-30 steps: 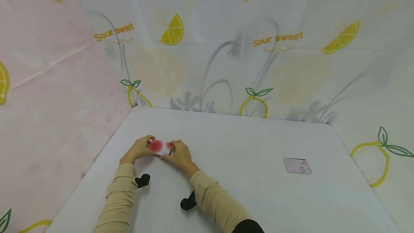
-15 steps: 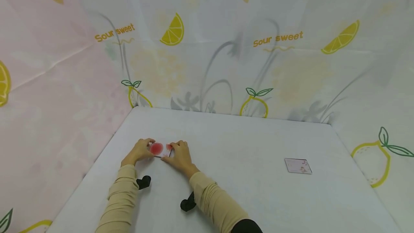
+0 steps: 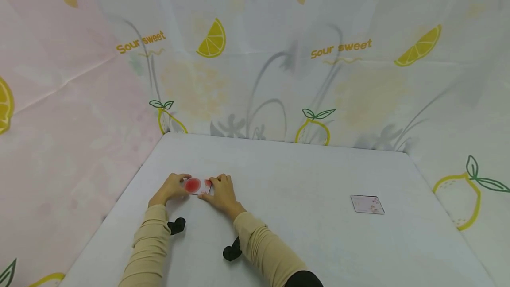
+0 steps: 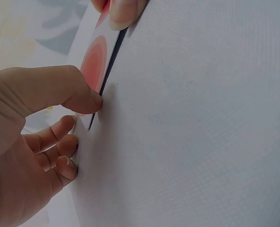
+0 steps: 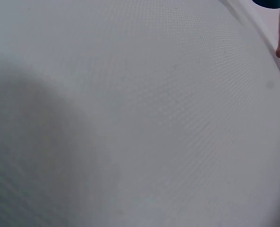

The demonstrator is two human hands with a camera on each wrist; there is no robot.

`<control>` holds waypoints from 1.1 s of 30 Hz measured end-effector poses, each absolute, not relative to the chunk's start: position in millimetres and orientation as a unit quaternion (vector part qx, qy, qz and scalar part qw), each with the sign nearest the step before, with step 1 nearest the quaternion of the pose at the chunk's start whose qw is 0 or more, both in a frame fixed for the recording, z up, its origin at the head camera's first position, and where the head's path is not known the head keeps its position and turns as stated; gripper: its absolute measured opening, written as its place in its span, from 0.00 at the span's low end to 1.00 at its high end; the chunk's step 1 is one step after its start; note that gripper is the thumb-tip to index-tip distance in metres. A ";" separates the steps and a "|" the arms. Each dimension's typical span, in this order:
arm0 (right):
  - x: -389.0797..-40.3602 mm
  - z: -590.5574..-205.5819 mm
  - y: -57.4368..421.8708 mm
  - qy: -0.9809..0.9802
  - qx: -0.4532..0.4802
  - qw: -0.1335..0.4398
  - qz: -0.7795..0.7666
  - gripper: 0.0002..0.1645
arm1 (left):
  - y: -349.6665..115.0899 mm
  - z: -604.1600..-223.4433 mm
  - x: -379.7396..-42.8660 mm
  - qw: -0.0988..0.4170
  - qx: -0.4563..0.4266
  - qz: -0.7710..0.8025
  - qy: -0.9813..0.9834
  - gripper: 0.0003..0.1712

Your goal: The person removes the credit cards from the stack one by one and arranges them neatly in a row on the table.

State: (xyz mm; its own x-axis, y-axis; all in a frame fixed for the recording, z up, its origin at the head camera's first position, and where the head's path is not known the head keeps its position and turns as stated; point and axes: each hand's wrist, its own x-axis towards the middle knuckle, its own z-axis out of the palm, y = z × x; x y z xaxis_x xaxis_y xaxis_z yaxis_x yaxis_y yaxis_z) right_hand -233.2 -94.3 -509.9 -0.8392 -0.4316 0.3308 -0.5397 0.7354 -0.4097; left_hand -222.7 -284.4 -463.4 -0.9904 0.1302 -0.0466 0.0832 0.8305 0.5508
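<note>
In the head view a thin rectangular card (image 3: 193,185), white with red round prints and a dark edge, lies close over the white table on the left side. My left hand (image 3: 170,188) pinches its left end, thumb at the near edge and index finger at the far edge. At the opposite end my right hand (image 3: 222,194) grips it the same way. The left wrist view shows the card (image 4: 94,64) from the side, its lower edge right at the tabletop. Three left fingers (image 4: 59,132) are curled beside it. Fingertips (image 4: 123,12) of the right hand appear at the top.
A second thin card (image 3: 367,204), pale pink with a floral print, lies flat on the right of the white table (image 3: 295,198). Behind and beside the table hangs a lemon-printed cloth (image 3: 255,56). Black wrist-mounted pieces (image 3: 177,226) stick out by the forearms.
Both hands have lowered the red-printed card slightly toward the near side, and its tilt has flattened against the table. The pink card has stayed where it was.
</note>
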 end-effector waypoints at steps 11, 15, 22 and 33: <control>-232.4 -511.1 -95.5 -0.931 0.253 0.101 0.243 0.27 | -285.7 -463.9 -220.7 0.038 0.056 0.292 0.954 0.32; -232.6 -510.1 -95.2 -0.932 0.245 0.098 0.248 0.27 | -284.3 -465.2 -221.5 0.035 0.053 0.294 0.954 0.32; -231.6 -508.8 -93.5 -0.932 0.244 0.107 0.247 0.27 | -284.9 -470.6 -224.2 0.037 0.039 0.302 0.952 0.34; -232.9 -512.2 -90.0 -0.899 0.266 0.113 0.330 0.27 | -288.3 -473.7 -217.2 0.014 0.056 0.330 0.942 0.34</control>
